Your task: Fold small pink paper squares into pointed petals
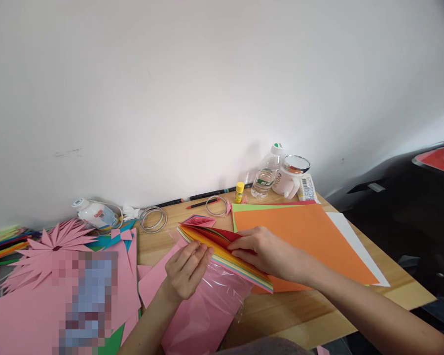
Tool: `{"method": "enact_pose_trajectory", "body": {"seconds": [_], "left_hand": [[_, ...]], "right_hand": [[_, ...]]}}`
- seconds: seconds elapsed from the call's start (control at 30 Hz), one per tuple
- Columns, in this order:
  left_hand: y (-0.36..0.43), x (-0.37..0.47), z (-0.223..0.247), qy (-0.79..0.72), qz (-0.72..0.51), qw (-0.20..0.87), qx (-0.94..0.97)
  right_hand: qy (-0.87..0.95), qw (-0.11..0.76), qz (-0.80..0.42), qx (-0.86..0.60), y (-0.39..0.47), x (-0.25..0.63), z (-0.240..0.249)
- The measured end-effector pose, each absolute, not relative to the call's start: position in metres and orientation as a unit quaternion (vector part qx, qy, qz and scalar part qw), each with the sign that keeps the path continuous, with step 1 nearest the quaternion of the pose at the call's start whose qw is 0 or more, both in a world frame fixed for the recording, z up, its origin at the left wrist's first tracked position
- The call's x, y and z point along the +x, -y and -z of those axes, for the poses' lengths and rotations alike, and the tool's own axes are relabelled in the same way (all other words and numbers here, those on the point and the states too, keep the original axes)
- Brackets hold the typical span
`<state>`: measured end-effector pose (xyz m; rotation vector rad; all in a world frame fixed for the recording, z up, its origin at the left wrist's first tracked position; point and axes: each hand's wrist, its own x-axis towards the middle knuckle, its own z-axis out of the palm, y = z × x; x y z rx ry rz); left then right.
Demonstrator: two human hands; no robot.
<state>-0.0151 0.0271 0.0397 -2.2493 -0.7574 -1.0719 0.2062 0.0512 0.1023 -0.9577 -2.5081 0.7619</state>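
Against the pale wall (207,98), the wooden desk (281,315) carries pink paper (25,320), and over a clear plastic sleeve (216,301) a parted stack of coloured sheets (224,255) sits between the left grip (187,270), pinching its near edge, and the right grip (268,250), clasping its far side.

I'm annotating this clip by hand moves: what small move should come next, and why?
Probably the left hand should ease one sheet away from the paper stack: its fingers are at the coloured edges, the stack gapes between red and orange-yellow sheets, and the right hand is there to steady it.
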Motion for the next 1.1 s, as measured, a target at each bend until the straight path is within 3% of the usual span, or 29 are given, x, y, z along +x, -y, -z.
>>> {"method": "enact_pose_trajectory", "body": {"seconds": [0.53, 1.1], "left_hand": [[-0.028, -0.015, -0.042, 0.271, 0.392, 0.236, -0.847], [-0.031, -0.018, -0.046, 0.253, 0.34, 0.254, -0.869]], "right_hand": [[0.887, 0.193, -0.207, -0.365, -0.054, 0.203, -0.092], [0.878, 0.168, -0.24, -0.378, -0.052, 0.206, -0.096]]}}
